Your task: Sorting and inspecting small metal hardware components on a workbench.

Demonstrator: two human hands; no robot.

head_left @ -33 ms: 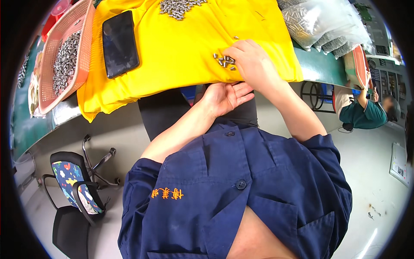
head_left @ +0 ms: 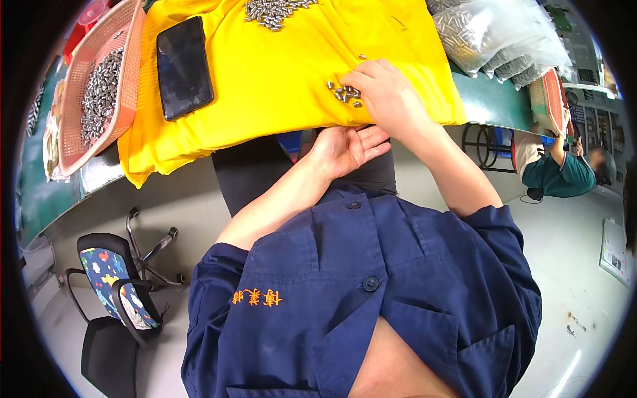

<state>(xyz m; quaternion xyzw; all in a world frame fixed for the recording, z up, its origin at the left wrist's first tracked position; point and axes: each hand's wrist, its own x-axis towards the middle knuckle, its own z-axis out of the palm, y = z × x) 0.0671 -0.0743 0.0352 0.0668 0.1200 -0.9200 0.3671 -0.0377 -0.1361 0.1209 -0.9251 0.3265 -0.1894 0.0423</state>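
The right hand (head_left: 388, 93) rests palm down on the yellow cloth (head_left: 279, 86) near the table's front edge, its fingers curled over a small cluster of metal pins (head_left: 345, 94); about eight or nine pins show beside the fingertips, and whether any are pinched cannot be told. The left hand (head_left: 346, 147) is cupped palm up just below the cloth's edge, right under the right hand, open and holding nothing visible. A second, larger pile of pins (head_left: 272, 12) lies at the cloth's far edge, too many to count. One black smartphone (head_left: 184, 66) lies face up on the cloth's left part. One pink plastic basket (head_left: 79, 142) at the far left holds a heap of pins. Clear bags of pins (head_left: 491, 33), at least three, sit at the upper right.
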